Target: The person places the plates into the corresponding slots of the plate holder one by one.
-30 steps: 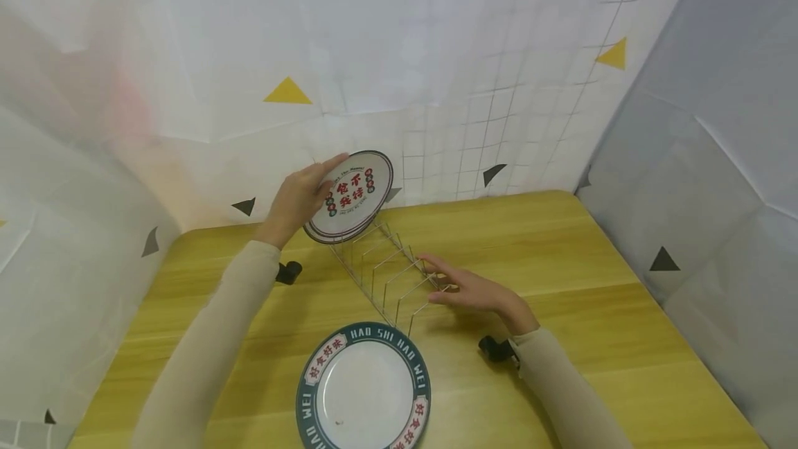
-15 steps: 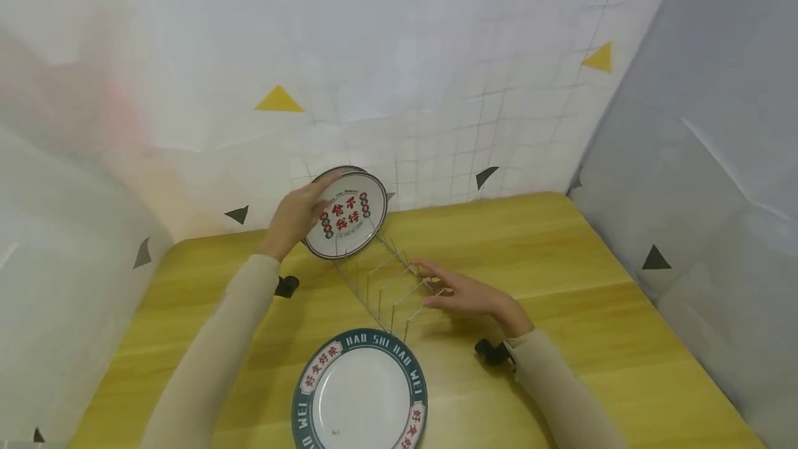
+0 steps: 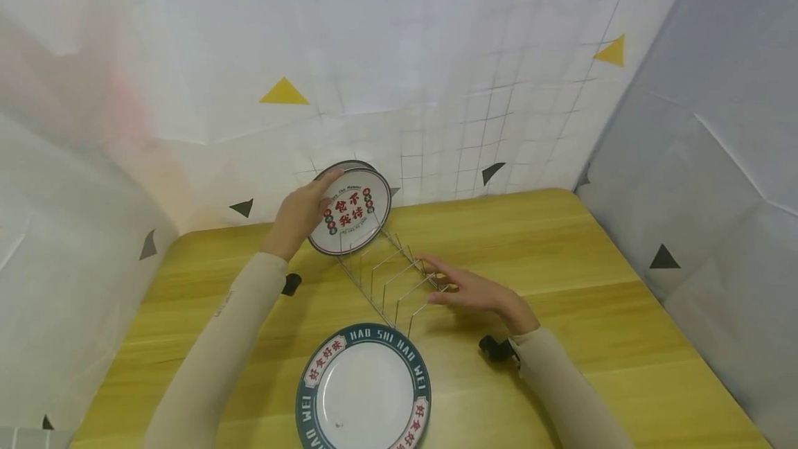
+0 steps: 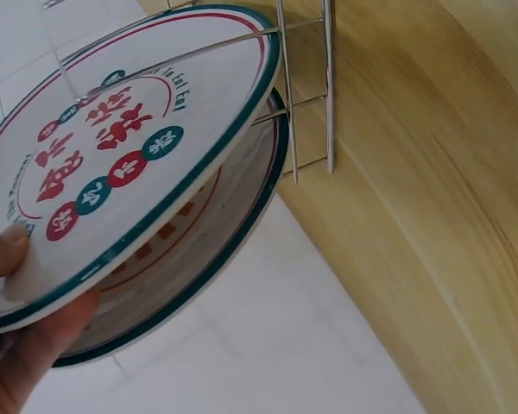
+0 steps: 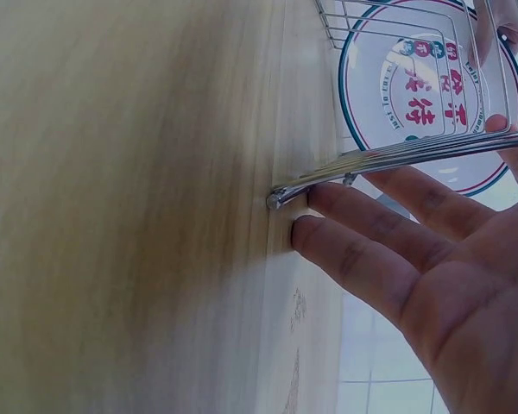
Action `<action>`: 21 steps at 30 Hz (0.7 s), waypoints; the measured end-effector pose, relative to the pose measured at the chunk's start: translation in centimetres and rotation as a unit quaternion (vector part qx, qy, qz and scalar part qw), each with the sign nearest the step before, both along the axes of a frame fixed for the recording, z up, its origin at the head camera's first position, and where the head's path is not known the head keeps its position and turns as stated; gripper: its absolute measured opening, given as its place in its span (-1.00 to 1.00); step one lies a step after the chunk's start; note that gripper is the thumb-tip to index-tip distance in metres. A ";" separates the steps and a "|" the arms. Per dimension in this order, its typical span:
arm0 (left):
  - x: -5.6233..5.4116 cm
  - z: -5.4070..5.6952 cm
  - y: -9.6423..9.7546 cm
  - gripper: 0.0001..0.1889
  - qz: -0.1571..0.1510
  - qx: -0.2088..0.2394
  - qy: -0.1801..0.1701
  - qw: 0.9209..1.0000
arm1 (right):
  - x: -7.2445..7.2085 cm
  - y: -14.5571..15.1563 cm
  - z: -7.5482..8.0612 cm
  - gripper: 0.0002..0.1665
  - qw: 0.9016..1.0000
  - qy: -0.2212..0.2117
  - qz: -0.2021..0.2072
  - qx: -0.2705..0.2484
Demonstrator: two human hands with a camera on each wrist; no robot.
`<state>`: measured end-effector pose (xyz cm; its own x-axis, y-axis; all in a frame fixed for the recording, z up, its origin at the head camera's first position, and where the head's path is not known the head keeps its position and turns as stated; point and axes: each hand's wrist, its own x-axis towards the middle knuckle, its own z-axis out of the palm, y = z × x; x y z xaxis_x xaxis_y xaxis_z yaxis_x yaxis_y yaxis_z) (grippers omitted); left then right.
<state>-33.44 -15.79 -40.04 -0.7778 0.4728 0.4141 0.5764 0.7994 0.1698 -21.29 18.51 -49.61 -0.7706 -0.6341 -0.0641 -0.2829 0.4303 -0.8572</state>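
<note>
My left hand (image 3: 299, 217) pinches a round white plate (image 4: 112, 164) with a green rim and red Chinese characters, thumb on its printed face and fingers behind. The plate stands tilted at the far end of a wire dish rack (image 3: 368, 294), its edge among the wires. Close behind it leans a second green-rimmed plate (image 4: 250, 190), mostly covered in the head view. At the rack's near right side is my right hand (image 3: 476, 293), its fingers (image 5: 371, 228) loosely extended against the metal rail. A larger plate (image 3: 368, 393) with a wide green lettered rim lies before the rack.
The wooden table (image 3: 530, 241) has white sheeting (image 3: 399, 54) behind it and at both sides. Black camera mounts (image 3: 495, 348) sit at both wrists. The rack's upright wires stick up between the two hands.
My left hand has brought the plate down into the far end of the rack, and the second plate's top edge now shows behind it. My right hand has stayed at the rack.
</note>
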 end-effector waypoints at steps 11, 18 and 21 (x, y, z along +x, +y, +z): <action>1.6 1.3 0.2 -0.30 0.012 -0.082 0.038 0.996 | 0.1 0.2 0.0 -0.09 1.000 -0.009 -0.007 -0.010; 4.6 -0.7 -1.3 -0.30 -0.015 -0.001 0.119 0.993 | 0.5 -0.1 -0.2 -0.08 1.000 -0.014 0.006 -0.008; 7.1 -1.3 -1.2 -0.39 -0.039 0.039 0.113 0.992 | 0.3 -0.1 0.1 -0.09 1.000 -0.004 0.002 -0.007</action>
